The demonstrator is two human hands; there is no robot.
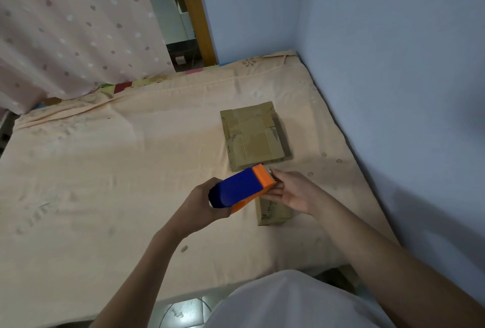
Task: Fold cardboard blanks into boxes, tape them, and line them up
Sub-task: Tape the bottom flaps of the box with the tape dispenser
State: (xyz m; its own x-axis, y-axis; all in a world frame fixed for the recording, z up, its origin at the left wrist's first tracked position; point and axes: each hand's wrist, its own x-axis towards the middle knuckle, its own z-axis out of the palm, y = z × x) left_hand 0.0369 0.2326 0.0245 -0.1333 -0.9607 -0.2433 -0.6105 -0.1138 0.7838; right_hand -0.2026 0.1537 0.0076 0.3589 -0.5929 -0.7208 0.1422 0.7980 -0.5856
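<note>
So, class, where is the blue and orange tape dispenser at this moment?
In the head view the tape dispenser sits just right of centre, held up in the left hand, the right hand at its orange end, above a cardboard box on the bed.

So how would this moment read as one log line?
left hand: grips tape dispenser | right hand: fingers at its orange end | flat cardboard blanks: on bed | small box: beneath hands
</note>
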